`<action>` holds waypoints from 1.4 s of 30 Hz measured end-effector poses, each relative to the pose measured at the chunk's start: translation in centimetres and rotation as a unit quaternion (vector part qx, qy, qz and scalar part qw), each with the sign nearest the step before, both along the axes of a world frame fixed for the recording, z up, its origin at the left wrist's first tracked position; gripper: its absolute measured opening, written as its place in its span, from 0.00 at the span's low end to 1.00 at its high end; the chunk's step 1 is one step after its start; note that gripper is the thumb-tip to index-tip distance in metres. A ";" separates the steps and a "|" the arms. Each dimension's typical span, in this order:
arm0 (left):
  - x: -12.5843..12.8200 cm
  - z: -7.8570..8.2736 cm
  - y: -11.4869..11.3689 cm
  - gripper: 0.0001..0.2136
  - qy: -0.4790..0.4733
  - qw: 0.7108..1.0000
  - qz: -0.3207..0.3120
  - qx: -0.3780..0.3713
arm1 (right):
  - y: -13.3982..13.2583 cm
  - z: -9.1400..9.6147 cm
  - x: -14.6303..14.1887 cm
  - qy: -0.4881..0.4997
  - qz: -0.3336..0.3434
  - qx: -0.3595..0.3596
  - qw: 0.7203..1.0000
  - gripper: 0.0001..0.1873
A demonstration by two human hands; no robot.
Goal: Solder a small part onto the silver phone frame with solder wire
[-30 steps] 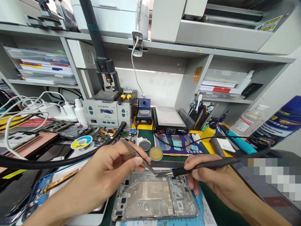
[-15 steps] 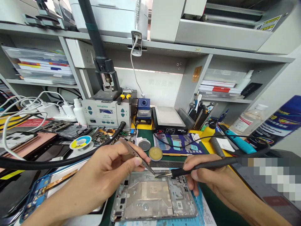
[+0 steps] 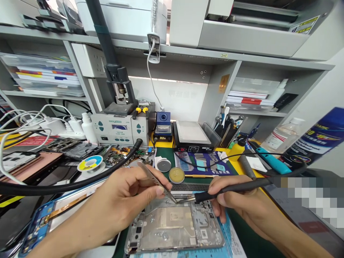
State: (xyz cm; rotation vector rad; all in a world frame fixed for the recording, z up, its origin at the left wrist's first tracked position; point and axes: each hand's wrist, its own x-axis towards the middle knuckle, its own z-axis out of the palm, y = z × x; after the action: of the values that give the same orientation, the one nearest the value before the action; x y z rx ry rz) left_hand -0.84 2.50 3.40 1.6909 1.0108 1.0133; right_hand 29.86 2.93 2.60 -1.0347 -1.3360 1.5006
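Observation:
An opened phone frame with a metal shield lies on the green mat in front of me. My left hand pinches silver tweezers, whose tips touch the frame's top edge. My right hand grips a black soldering iron like a pen. Its tip meets the tweezer tips at the same spot on the frame.
A thick black hose crosses the bench at left. Behind stand a rework station, a small blue soldering station, a black hot plate, a solder spool, two round tins and a tool cup. A blue can lies at right.
Both hands and tools hold nearly the same position on the frame's top edge. The view has shifted slightly, so everything sits a little lower left.

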 end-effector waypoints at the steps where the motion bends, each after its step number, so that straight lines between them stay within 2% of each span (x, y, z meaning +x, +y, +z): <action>1: 0.0 -0.1 0.0 0.04 -0.001 1.000 0.003 -0.001 | 0.1 -0.3 0.2 0.001 0.011 0.004 1.000 0.08; 7: -0.1 -0.5 0.2 0.06 0.011 1.000 -0.011 -0.014 | 0.3 -0.7 0.6 0.009 0.036 0.014 0.999 0.11; 19: -0.2 -0.3 0.0 0.07 0.033 0.999 -0.006 -0.002 | 0.3 -0.6 0.3 0.027 0.026 0.002 0.999 0.10; 31: 0.6 0.2 0.0 0.08 0.033 0.998 0.042 0.044 | 0.3 -1.1 0.1 0.056 0.016 0.005 0.998 0.05; 39: 0.7 0.2 0.1 0.08 0.041 0.997 0.042 0.041 | -0.4 0.1 -0.8 0.046 -0.030 -0.011 0.998 0.07; 42: 0.7 0.4 0.0 0.07 0.042 0.997 0.047 0.046 | -0.4 0.2 -0.8 0.045 -0.020 -0.016 0.999 0.08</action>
State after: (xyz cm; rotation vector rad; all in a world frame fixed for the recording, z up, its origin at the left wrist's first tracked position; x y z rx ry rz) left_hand -0.11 2.46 3.76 1.7871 1.1233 1.0716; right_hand 29.04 2.56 2.75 -0.9969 -1.2265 1.5242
